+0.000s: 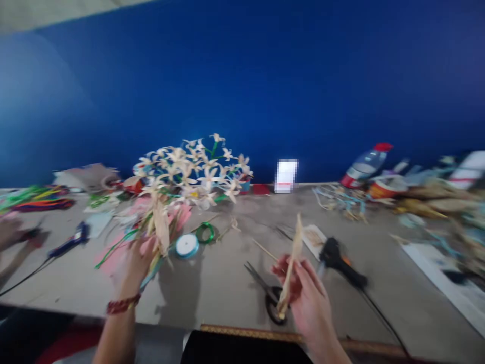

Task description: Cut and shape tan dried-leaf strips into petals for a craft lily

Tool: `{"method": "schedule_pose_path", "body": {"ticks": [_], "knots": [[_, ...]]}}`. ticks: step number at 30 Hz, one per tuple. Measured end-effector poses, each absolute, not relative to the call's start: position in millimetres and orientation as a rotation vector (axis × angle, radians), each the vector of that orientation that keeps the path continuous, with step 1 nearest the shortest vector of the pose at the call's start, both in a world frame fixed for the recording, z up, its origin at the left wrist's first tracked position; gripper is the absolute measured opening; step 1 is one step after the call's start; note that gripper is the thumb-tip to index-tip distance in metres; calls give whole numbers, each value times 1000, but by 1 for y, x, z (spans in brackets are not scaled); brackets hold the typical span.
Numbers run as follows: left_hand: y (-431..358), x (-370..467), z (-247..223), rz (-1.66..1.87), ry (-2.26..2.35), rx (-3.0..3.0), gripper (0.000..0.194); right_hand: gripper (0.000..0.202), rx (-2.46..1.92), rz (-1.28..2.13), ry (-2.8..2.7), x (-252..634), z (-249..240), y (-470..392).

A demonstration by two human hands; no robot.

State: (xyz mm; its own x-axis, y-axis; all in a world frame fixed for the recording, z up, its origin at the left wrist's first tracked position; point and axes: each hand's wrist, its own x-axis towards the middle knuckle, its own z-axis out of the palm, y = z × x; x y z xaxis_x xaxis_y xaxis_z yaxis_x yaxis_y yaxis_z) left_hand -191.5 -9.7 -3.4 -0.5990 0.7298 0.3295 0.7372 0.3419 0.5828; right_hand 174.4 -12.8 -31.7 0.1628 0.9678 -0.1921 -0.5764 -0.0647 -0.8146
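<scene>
My right hand (303,288) is closed around a narrow, pale strip of dried husk (294,253), held upright between thumb and fingers. Just behind and below it, black-handled scissors (271,290) lie on the table with their blades apart. My left hand (137,258), wearing a red bracelet at the wrist, has its fingers curled in among pink sheets, green strands and a dry husk piece (161,227). Blur hides what exactly its fingers grip. Right of it lie a blue-edged ribbon spool (187,245) and a coil of green wire (205,232).
White husk flowers (197,167) on green stems stand at the back. A black glue gun (343,263) with its cord lies at right, a blue one (70,240) at left. Another person's hand (13,235) shows at far left. A tilted bottle (366,164) stands back right.
</scene>
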Motion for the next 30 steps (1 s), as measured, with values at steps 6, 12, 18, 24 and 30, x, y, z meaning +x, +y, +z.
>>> {"method": "schedule_pose_path", "body": {"ticks": [6, 12, 18, 24, 30], "knots": [[-38, -85, -16, -1645, -2387, -2040, 27, 29, -1094, 1342, -514, 177, -36, -13], [-31, 21, -25, -1831, -2375, -2939, 26, 31, -1081, 1399, -891, 156, -30, -14], [-26, 26, -39, -2641, -2765, -2245, 37, 30, -1117, 1440, -1113, 166, -34, -27], [-29, 13, -43, -2572, -2592, -2204, 30, 24, -1199, 1333, -1356, 176, -40, -37], [-30, -29, -4, -1757, -1576, -2111, 51, 18, -1300, 1096, -1678, 187, -33, -31]]}}
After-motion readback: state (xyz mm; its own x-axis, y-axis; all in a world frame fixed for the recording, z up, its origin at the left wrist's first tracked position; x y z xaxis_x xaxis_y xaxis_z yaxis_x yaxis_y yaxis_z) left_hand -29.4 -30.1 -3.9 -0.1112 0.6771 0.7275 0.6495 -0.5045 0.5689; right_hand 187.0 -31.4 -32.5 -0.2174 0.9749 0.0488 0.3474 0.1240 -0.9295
